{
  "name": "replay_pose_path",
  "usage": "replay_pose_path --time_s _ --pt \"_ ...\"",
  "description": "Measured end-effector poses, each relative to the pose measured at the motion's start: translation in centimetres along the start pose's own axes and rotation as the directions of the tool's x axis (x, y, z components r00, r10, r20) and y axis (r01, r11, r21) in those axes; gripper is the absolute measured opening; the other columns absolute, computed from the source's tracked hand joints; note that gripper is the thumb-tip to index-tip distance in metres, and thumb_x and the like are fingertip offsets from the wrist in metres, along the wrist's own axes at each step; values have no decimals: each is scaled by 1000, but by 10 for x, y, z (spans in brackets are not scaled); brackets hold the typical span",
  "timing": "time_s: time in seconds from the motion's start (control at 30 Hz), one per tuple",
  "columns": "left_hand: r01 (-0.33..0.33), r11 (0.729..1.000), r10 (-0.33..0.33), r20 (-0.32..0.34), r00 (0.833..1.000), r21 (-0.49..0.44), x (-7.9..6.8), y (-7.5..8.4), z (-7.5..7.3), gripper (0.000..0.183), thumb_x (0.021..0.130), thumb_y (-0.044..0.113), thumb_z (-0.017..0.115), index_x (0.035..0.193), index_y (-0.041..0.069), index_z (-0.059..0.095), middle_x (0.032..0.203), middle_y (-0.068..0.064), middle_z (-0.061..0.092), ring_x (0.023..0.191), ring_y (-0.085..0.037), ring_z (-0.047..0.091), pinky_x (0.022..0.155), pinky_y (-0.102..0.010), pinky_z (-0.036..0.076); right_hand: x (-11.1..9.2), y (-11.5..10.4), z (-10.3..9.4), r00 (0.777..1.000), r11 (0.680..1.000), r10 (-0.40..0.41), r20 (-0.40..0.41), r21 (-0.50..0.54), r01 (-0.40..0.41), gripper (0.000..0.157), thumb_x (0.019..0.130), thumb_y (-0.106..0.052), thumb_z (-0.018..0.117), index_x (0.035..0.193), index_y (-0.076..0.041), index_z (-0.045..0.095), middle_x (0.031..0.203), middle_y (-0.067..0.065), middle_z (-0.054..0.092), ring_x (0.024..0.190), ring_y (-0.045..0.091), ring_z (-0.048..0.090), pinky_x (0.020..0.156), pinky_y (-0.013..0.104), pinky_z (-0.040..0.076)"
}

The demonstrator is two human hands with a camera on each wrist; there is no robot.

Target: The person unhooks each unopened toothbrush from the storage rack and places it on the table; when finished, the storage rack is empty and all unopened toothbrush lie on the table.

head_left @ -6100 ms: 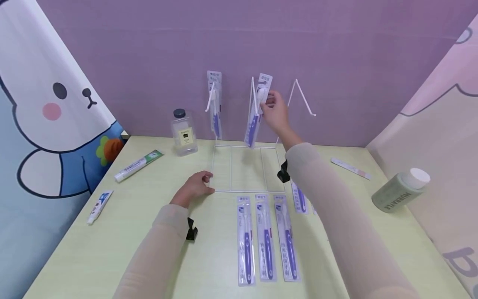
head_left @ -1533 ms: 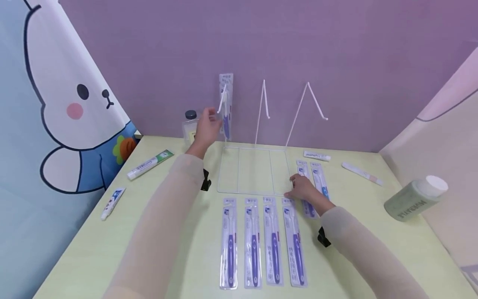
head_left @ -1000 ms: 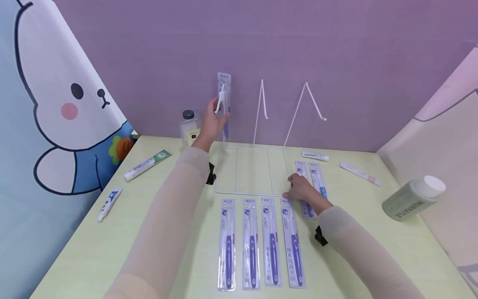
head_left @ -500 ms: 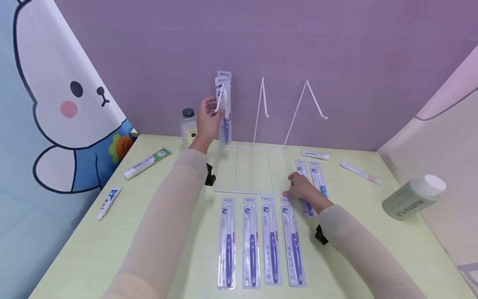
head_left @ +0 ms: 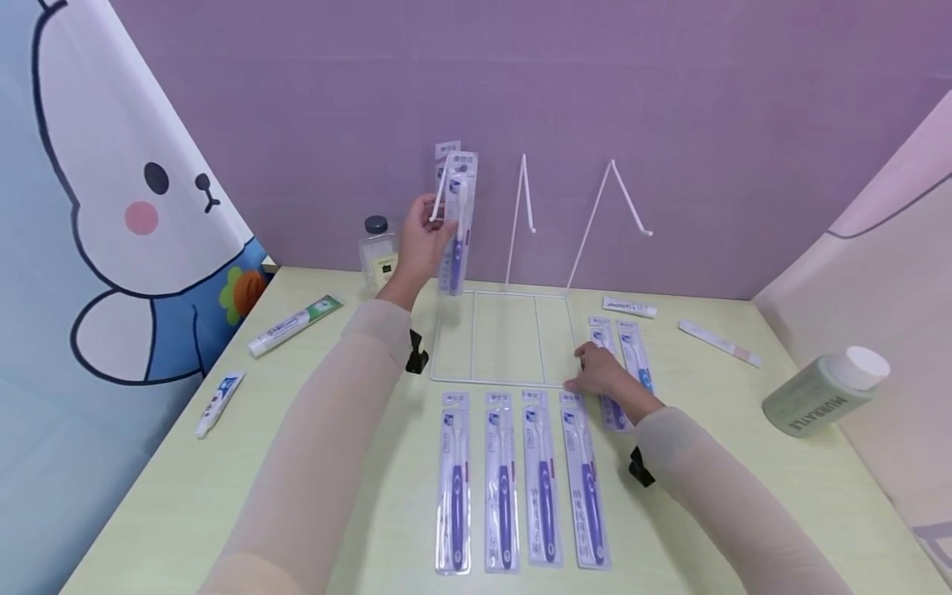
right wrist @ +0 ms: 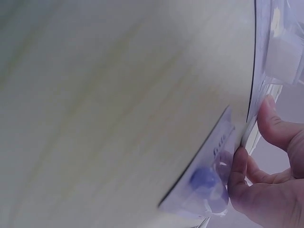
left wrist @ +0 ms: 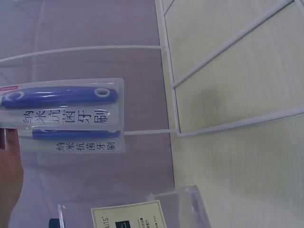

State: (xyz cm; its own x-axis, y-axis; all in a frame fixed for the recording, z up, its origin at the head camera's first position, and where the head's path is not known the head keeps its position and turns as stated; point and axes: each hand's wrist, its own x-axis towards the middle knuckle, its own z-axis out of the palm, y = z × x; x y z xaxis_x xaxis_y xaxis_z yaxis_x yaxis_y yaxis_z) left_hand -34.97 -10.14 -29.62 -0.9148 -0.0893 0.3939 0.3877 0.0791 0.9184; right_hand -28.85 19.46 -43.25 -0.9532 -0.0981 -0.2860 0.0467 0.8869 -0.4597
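My left hand (head_left: 421,238) pinches a packaged toothbrush (head_left: 463,198) with a purple handle, upright just right of the left arm of a white wire rack (head_left: 491,383). Behind it, partly covered, hangs another packaged toothbrush (head_left: 446,149). The left wrist view shows the held package's lower end (left wrist: 61,97) overlapping the one behind (left wrist: 90,145). At the rack's front right corner, my right hand (head_left: 601,372) holds the base wire between thumb and finger; the right wrist view shows the thumb (right wrist: 270,118) there. Several packaged toothbrushes (head_left: 504,487) lie in a row before the rack.
Two more packages, one a blue toothbrush (head_left: 635,359), lie right of the rack, partly behind my right hand. Toothpaste tubes (head_left: 293,326) lie left, a small tube (head_left: 629,308) and a slim box (head_left: 718,343) right. A clear bottle (head_left: 378,256) and a green bottle (head_left: 825,395) flank the rack.
Earlier, my right hand held a toothbrush at the middle arm and my left the rack's base; they have swapped. The front row gained a package. Lately my left hand drew one forward and rightward.
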Motion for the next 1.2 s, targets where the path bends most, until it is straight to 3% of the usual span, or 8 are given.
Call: replay_pose_path --time_s 0.23,0.43,0.6,0.67,0.77,0.9,1.07,1.2 --pt "-20 1000 19 77 997 7 -19 -1 -6 42 82 -9 57 121 -4 41 104 -22 55 88 -26 55 77 -30 46 1 -3 2 1000 1000 1 3 -5 -1 72 73 -25 74 128 2 37 113 21 49 99 32 49 87 44 40" --pt "58 998 -58 83 995 1 -37 -18 -26 47 81 -7 60 123 4 43 105 -17 57 88 -24 56 77 -32 47 -2 -3 1 1000 1000 0 4 -6 0 72 74 -26 74 129 3 37 113 21 49 99 33 49 88 44 39" --pt "116 992 -118 41 992 49 -50 -40 -46 46 81 -6 59 122 8 43 105 -15 57 88 -22 56 76 -30 47 -5 -3 -2 1000 1000 3 1 9 -3 71 74 -24 73 128 3 37 113 22 49 99 33 49 87 45 40" --pt "177 982 -179 19 984 70 -57 -45 -54 47 81 -7 58 123 7 43 105 -16 57 87 -23 56 74 -31 48 -5 -3 -2 1000 1000 1 5 12 -1 71 75 -24 73 128 3 37 114 23 48 99 34 49 86 45 41" --pt "298 949 -300 -3 954 104 -66 -53 -65 49 81 -4 58 125 9 42 105 -17 56 87 -25 56 70 -32 50 -4 -2 -1 1000 1000 7 4 15 -7 70 75 -24 73 129 3 36 116 23 48 100 34 49 86 45 41" --pt "437 893 -439 -5 898 109 -77 -67 -78 50 83 -3 57 128 9 38 111 -18 53 92 -28 55 71 -35 51 -3 -2 -1 1000 1000 3 5 17 -3 70 75 -24 73 129 3 36 116 23 48 101 34 49 87 45 40" --pt "544 836 -547 35 836 77 -90 -84 -88 51 84 -4 56 129 7 36 117 -21 49 96 -32 53 76 -39 49 -5 -3 -2 1000 1000 15 2 15 -15 70 76 -23 72 129 2 36 116 23 48 101 34 49 88 44 40" --pt "591 797 -601 62 797 122 -97 -94 -93 52 83 -3 57 129 7 37 118 -21 48 96 -32 54 77 -40 49 -6 -5 -2 1000 1000 16 8 16 -16 70 76 -23 72 129 3 36 116 23 47 102 35 48 88 45 39"
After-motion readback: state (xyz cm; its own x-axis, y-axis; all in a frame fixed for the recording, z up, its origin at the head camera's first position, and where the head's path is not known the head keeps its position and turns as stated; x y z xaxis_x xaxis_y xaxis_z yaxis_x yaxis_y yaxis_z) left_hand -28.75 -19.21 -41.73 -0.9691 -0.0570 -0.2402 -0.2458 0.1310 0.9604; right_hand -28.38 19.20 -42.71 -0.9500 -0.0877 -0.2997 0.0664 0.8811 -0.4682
